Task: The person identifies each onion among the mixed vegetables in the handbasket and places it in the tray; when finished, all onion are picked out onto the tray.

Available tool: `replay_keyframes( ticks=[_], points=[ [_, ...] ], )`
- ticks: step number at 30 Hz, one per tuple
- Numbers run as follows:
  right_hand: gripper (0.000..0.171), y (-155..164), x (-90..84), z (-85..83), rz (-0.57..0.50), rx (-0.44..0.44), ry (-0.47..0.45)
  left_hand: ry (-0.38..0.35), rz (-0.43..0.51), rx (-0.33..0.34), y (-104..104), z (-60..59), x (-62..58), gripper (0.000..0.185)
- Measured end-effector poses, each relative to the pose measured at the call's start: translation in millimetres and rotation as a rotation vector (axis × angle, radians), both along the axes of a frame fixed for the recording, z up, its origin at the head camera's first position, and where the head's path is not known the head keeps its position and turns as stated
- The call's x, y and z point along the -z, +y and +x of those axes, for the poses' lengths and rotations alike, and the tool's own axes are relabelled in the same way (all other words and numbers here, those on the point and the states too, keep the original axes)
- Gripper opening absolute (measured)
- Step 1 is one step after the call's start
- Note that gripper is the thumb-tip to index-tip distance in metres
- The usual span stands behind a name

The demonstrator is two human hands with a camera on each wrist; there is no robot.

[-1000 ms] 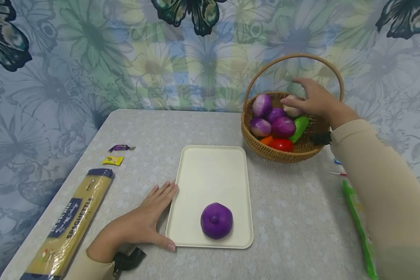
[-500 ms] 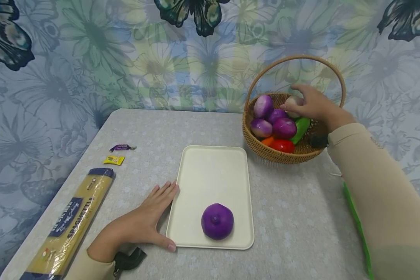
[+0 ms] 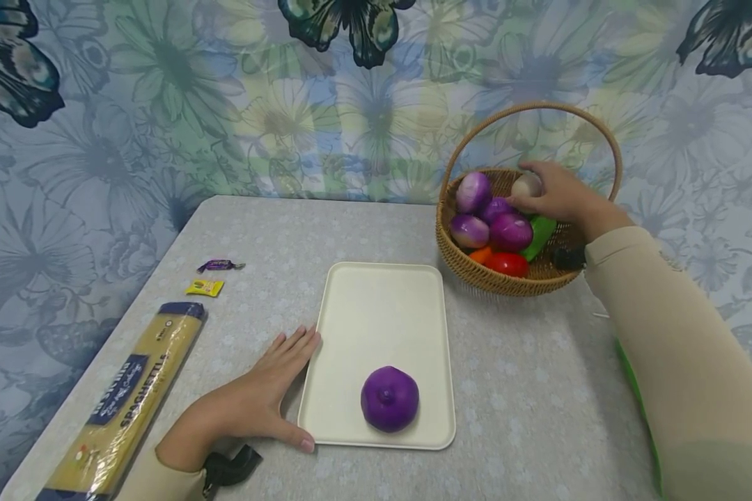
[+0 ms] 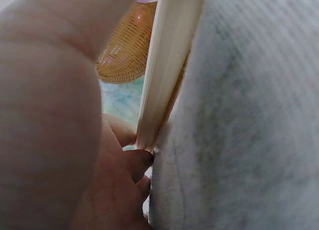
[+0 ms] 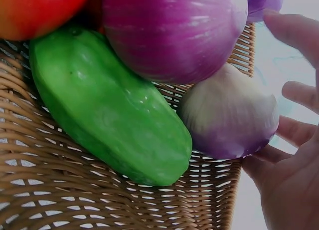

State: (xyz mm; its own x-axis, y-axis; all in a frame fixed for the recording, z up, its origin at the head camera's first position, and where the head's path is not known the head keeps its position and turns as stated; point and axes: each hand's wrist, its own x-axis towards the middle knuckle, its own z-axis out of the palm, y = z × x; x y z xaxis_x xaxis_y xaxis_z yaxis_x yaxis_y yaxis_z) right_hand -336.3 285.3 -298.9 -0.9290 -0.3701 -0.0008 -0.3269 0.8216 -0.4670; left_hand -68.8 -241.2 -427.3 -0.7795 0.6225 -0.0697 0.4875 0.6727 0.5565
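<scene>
A left hand (image 3: pixel 257 396), spread and unclenched, touches the left edge of a cream tray (image 3: pixel 376 313) while the right hand (image 3: pixel 564 191), fingers loosely parted, surrounds a pale onion (image 5: pixel 229 115) in a basket (image 3: pixel 495 282) beyond the tray's far-right corner.

Consists of a pale grey, patterned surface (image 3: pixel 514 376). Carries a cream tray (image 3: pixel 376 313), flat. Bears a wicker basket (image 3: pixel 504 287) upright near the tray's far right corner. Supports at left, from far to near, a small purple packet (image 3: pixel 219 265), a small yellow packet (image 3: pixel 204 287) and a long spaghetti packet (image 3: pixel 128 403). Shows a mostly hidden green item (image 3: pixel 629 372) at right.
</scene>
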Motion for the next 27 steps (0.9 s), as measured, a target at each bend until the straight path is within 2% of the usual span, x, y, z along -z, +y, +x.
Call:
replay_keyframes(
  ticks=[6,18,27],
  points=[
    [0.083,0.3,1.4,1.0,0.043,-0.007,0.025,0.004,-0.003,0.0,0.1,-0.1,1.7,0.153],
    [0.06,2.9,6.1,-1.2,0.063,-0.008,0.098,0.001,-0.004,-0.005,0.1,0.6,2.3,0.152],
    [0.056,2.7,5.5,0.2,0.076,0.011,0.122,0.002,0.002,0.0,-0.2,0.5,2.6,0.152]
  ],
)
